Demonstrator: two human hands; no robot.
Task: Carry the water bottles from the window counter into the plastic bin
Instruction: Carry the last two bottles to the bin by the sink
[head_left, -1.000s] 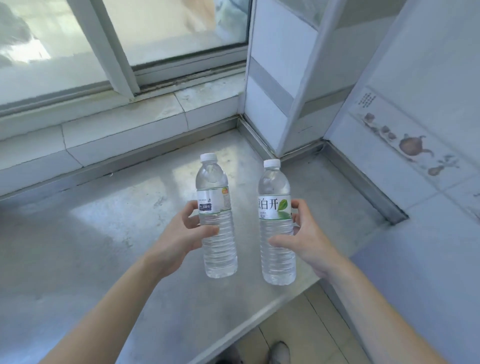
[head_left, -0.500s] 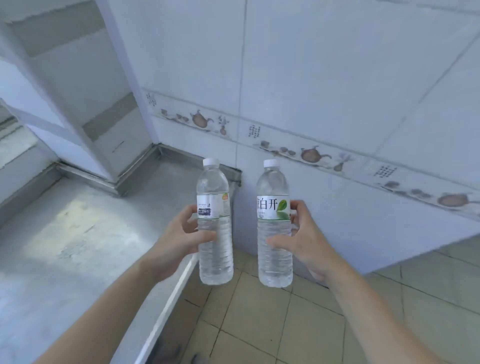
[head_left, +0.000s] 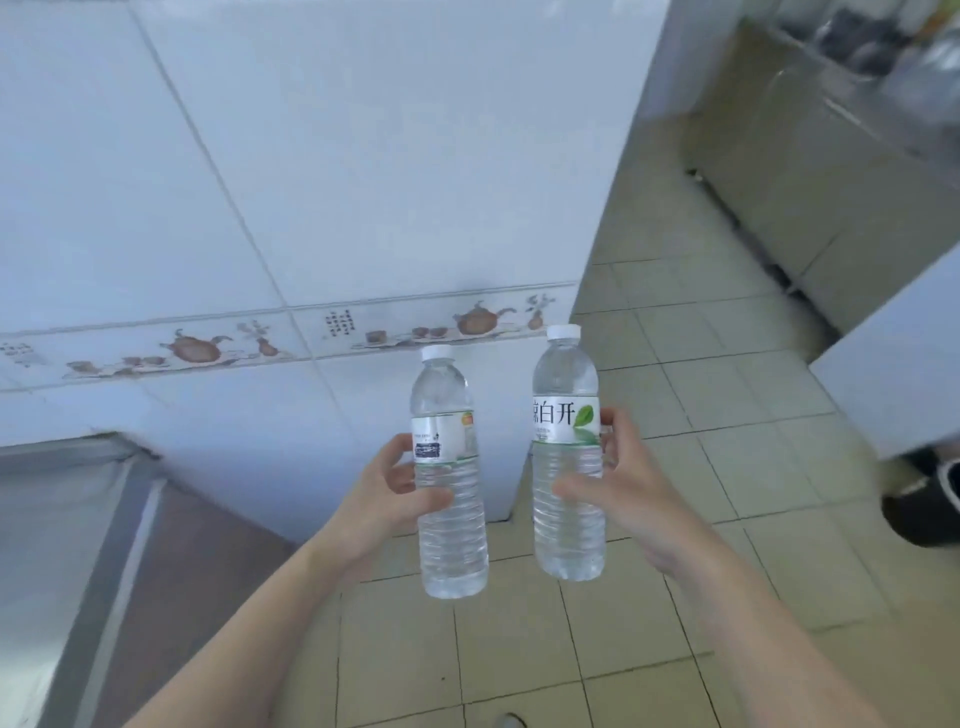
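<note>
Bottles ride upright in the air above the floor tiles: the left hand (head_left: 387, 499) wraps its fingers round the plain-label bottle (head_left: 449, 467), the right hand (head_left: 621, 488) round the leaf-label bottle (head_left: 567, 457). Both look full, so fairly heavy, with thin ribbed walls; mid-body grips suit them. No bin shows.
</note>
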